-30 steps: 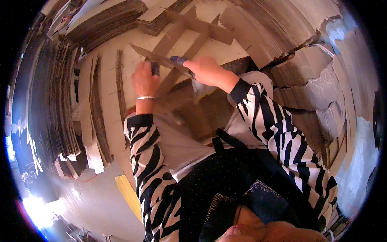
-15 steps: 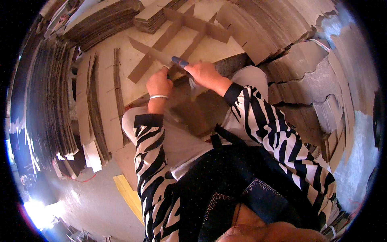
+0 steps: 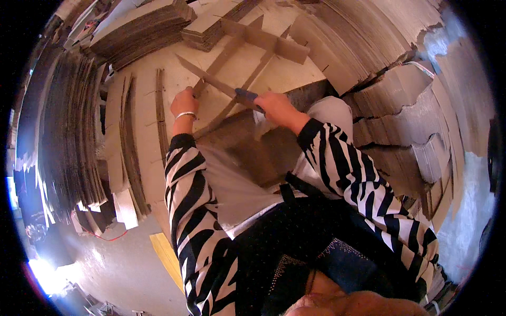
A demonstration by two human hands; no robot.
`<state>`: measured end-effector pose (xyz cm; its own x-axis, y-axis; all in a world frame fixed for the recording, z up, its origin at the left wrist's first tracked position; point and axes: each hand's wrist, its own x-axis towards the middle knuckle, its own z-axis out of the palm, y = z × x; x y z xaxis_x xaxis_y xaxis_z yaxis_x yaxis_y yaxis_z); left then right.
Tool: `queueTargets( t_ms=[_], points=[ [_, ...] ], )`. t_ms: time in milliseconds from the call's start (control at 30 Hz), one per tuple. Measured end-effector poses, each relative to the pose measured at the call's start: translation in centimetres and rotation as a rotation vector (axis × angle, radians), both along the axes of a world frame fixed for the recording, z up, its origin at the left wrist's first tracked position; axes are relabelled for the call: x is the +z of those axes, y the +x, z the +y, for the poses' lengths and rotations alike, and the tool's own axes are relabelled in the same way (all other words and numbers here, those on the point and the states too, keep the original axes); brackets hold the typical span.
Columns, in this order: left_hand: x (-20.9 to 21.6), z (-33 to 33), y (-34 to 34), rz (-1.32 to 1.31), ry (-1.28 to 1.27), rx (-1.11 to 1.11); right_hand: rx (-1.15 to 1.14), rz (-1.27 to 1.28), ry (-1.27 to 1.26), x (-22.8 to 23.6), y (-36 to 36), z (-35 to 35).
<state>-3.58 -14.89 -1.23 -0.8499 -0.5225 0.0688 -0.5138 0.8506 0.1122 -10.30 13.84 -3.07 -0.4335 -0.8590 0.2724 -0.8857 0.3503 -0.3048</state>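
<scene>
Cardboard strip (image 3: 221, 59) is lying slanted on the flat sheets (image 3: 158, 131) at twelve o'clock from my lap, and my left hand (image 3: 184, 102) is closing around its lower end. I am clenching my right hand (image 3: 276, 108) on the blue handle of a long knife (image 3: 213, 81), its blade pointing toward ten o'clock across the strip, while cardboard stacks (image 3: 400, 126) are rising at three o'clock.

Black-and-white zebra-striped sleeves (image 3: 348, 168), silver bracelet (image 3: 185, 115), black apron (image 3: 316, 247)
</scene>
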Motion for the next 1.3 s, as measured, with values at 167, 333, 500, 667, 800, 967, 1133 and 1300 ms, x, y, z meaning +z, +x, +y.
queueTargets(
  t_ms=[167, 333, 500, 667, 800, 967, 1133, 1300],
  points=[
    [-0.8, -0.1, -0.5, -0.048, -0.024, -0.057, -0.009, -0.005, -0.08, 0.3, 0.1, 0.6],
    [-0.2, 0.1, -0.3, -0.052, -0.003, -0.015, -0.175, -0.124, 0.199, 5.0, 0.5, -0.9],
    [0.3, 1.6, -1.0, -0.076, 0.047, -0.004, -0.144, 0.188, -0.218, 6.4, -1.3, -4.6],
    [-0.4, 1.2, 0.1, -0.098, 0.033, 0.021, -0.013, -0.086, -0.054, 3.0, -2.0, -7.9],
    [0.2, 1.7, -0.5, -0.109, 0.017, -0.001, -0.058, -0.085, 0.015, 3.0, -1.9, -8.0],
    [0.1, 1.9, -1.5, -0.138, 0.064, 0.001, -0.109, -0.187, 0.199, 4.3, -3.5, -9.3],
    [0.8, -0.5, 2.1, 0.13, 0.217, -0.12, -0.401, -0.136, -0.157, 7.7, -10.9, 2.2],
    [2.1, 3.8, -1.6, 0.385, 0.098, -0.105, -0.982, 0.223, 0.349, 1.9, -13.8, 19.0]
  ],
)
